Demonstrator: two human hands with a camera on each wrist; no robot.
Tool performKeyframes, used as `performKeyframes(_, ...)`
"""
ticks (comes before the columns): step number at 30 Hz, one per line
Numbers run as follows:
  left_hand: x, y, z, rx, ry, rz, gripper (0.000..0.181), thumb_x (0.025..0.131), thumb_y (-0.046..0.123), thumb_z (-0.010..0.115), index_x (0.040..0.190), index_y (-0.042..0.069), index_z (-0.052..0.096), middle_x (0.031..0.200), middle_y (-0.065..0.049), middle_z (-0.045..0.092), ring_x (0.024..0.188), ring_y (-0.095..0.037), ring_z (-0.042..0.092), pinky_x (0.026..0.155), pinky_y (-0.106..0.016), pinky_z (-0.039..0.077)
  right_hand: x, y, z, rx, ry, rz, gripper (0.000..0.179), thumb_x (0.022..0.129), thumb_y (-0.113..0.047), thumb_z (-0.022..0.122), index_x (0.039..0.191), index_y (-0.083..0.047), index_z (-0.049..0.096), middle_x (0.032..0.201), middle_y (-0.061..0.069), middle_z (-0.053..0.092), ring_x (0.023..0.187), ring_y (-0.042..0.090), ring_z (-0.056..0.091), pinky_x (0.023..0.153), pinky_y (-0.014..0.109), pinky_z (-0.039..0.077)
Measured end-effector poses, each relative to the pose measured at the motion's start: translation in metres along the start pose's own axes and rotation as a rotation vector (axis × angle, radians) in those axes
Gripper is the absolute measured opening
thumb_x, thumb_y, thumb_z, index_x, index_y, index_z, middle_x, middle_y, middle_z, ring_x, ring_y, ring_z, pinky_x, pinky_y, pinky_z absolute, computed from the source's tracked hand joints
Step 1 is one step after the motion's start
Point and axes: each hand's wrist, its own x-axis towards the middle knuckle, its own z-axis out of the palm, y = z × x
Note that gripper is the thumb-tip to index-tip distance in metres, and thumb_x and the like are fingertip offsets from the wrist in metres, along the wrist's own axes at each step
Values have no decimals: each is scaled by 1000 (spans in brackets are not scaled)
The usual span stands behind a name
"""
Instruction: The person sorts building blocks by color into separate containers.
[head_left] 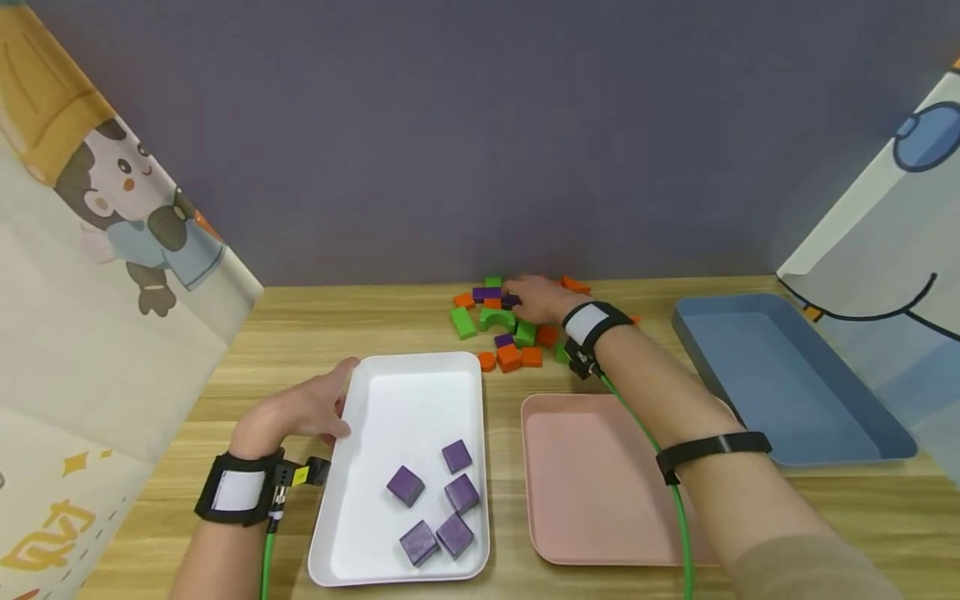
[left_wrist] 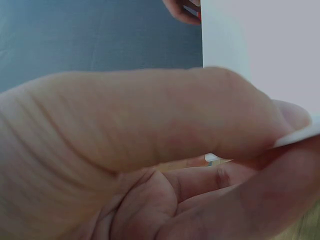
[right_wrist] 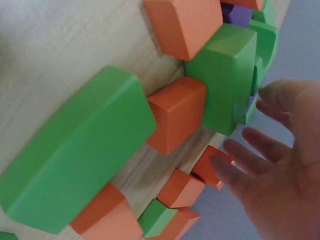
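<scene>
My left hand pinches the left rim of a white tray. In the left wrist view the thumb lies over the rim with fingers below it. Several purple cubes sit in the tray's near half. At the back, my right hand reaches into a pile of coloured blocks, its fingertips right at a dark purple block. The right wrist view shows its fingers spread apart beside a tall green block, with a purple edge partly hidden behind the thumb and index finger.
Green, orange and purple blocks lie around the right hand, among them a green arch and an orange cylinder. A pink tray stands under the right forearm, and a blue tray at the right. A grey wall rises behind.
</scene>
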Motion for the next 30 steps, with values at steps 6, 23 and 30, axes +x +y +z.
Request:
performKeyframes(6, 0, 2, -1, 13, -6, -7, 98, 79, -10, 68, 154, 4, 7, 88, -16, 56, 71, -22, 60, 65, -32, 53, 4, -1, -2, 22, -87, -19, 44, 101, -3, 39, 143, -10, 51, 147, 16, 50, 140, 34, 43, 115, 48, 36)
performKeyframes(23, 10, 12, 0, -14, 7, -24, 98, 79, -10, 68, 154, 3, 7, 90, -17, 55, 75, -23, 60, 65, -33, 53, 19, 9, 6, -134, 67, 48, 20, 93, 3, 56, 92, -10, 72, 97, 8, 69, 89, 21, 59, 80, 34, 50)
performKeyframes(30, 17, 17, 1, -26, 28, -48, 96, 79, -10, 68, 153, 5, 10, 89, -16, 54, 76, -23, 59, 66, -32, 53, 19, 21, 2, -74, 114, -33, 26, 93, 8, 54, 105, -7, 71, 106, 13, 70, 96, 24, 62, 86, 36, 53)
